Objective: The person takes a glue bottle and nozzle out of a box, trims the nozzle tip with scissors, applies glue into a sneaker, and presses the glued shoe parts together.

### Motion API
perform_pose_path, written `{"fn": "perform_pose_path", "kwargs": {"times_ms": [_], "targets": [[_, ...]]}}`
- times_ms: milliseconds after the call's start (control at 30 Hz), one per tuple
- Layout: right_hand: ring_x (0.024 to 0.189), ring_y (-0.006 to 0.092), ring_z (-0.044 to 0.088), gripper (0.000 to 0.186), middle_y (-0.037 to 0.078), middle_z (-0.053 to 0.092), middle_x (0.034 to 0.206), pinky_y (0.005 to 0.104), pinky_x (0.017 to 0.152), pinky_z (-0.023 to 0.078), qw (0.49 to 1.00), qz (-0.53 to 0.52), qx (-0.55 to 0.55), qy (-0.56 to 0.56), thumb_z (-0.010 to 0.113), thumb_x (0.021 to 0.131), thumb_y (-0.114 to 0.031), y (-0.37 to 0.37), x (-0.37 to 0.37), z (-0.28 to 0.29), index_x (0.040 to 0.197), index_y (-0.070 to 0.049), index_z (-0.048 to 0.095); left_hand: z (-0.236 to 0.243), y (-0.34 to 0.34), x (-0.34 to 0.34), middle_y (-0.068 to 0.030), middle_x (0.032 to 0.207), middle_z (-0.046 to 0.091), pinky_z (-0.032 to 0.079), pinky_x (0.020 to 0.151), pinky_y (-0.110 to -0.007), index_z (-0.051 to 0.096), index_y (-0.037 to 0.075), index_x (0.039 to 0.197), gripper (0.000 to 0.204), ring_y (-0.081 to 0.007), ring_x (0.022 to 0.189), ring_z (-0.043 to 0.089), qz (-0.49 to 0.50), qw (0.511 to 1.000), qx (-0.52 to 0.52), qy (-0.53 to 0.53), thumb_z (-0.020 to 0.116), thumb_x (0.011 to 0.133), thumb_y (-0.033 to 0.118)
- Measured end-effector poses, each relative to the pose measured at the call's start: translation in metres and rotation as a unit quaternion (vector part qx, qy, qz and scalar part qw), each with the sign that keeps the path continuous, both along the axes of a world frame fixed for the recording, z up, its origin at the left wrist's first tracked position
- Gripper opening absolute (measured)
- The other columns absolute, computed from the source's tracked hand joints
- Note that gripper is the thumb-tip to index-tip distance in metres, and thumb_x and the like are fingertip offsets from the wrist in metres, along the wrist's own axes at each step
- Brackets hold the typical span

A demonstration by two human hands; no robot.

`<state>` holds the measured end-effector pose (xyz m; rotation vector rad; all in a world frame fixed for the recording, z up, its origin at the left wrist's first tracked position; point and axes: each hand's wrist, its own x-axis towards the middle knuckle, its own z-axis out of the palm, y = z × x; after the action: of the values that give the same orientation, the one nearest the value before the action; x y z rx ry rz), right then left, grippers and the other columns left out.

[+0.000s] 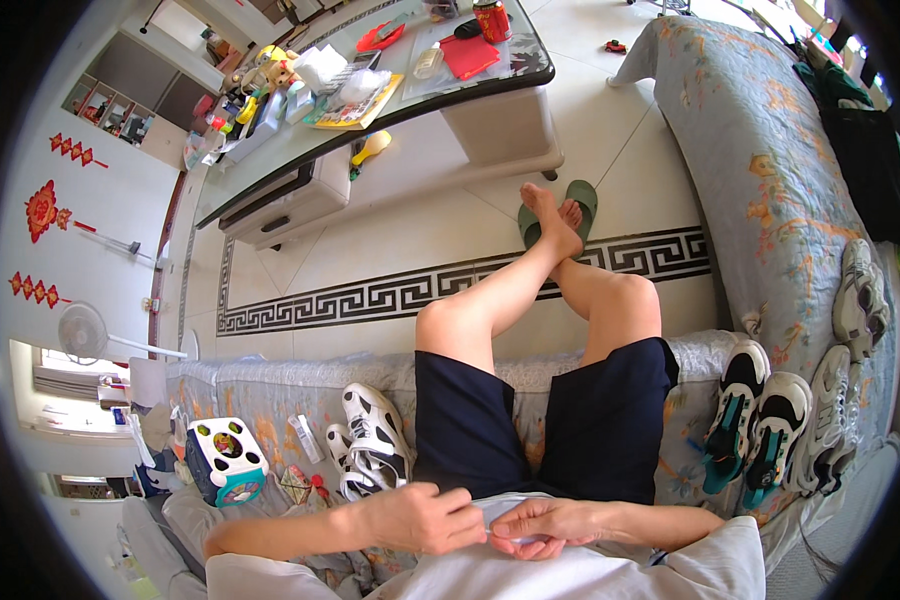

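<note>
In front of my belly, above my lap, both hands come close together. My left hand (425, 518) is closed, its thumb and fingertips pinched together toward the right hand. My right hand (542, 524) is curled palm-up, thumb pressed against the fingers. Something small and pale shows between the fingertips, too small to name. Beside my left thigh lie white-and-black sneakers (378, 425). To the right of my lap rest a black, white and teal sneaker (738, 395), its mate (778, 425), and a whitish-grey sneaker (826, 405).
I sit on a sofa with a floral cover (270, 385). A toy box (226, 455) and a white tube (306, 438) lie at the left. Ahead stands a glass-topped coffee table (410, 105) with a red can (491, 22). Green slippers (580, 205) are under my crossed feet.
</note>
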<state>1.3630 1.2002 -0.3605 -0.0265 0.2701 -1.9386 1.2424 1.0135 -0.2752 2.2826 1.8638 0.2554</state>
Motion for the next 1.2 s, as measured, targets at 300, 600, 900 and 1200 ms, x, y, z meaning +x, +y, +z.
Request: {"fn": "perform_pose_path", "kwargs": {"times_ms": [300,600,900,1200], "targets": [[0.071,0.0283,0.059,0.020,0.015,0.059,0.077,0.0375,0.064,0.046,0.886,-0.111,0.200,0.403,0.049,0.097,-0.020,-0.005,0.040,0.045,0.098,-0.003,0.059,0.026,-0.022,0.034,0.0010,0.080,0.053,0.032,0.038,-0.019,0.059,0.010,0.083,0.010,-0.0068,0.072,0.053,0.097,0.924,-0.114,-0.353,0.055,0.087,0.018],[0.065,0.0364,0.058,0.021,0.018,0.057,0.071,0.0429,0.060,0.044,0.810,-0.196,0.257,0.489,0.047,0.097,-0.019,0.001,0.038,0.064,0.087,-0.001,0.055,0.011,-0.008,0.023,0.0031,0.073,0.052,0.033,0.042,-0.018,0.057,0.009,0.080,0.016,-0.0049,0.064,0.050,0.239,0.739,-0.223,-0.590,0.051,0.092,0.018],[0.062,0.0346,0.059,0.012,0.017,0.056,0.070,0.0437,0.055,0.045,0.762,-0.237,0.307,0.519,0.052,0.091,-0.014,0.000,0.042,0.064,0.088,-0.002,0.053,0.023,-0.033,0.065,0.0052,0.065,0.050,0.034,0.046,-0.017,0.055,0.008,0.077,0.024,-0.0030,0.057,0.047,0.297,0.514,-0.309,-0.743,0.047,0.097,0.018],[0.062,0.0231,0.062,0.026,0.014,0.066,0.086,0.0310,0.059,0.049,0.779,-0.305,0.383,0.393,0.052,0.093,-0.005,0.012,-0.030,0.036,0.118,0.001,0.047,0.015,0.000,-0.015,0.0055,0.048,0.039,0.031,0.044,-0.021,0.052,0.004,0.066,0.039,-0.0036,0.046,0.038,0.476,0.661,-0.148,-0.561,0.047,0.098,0.025]]}}
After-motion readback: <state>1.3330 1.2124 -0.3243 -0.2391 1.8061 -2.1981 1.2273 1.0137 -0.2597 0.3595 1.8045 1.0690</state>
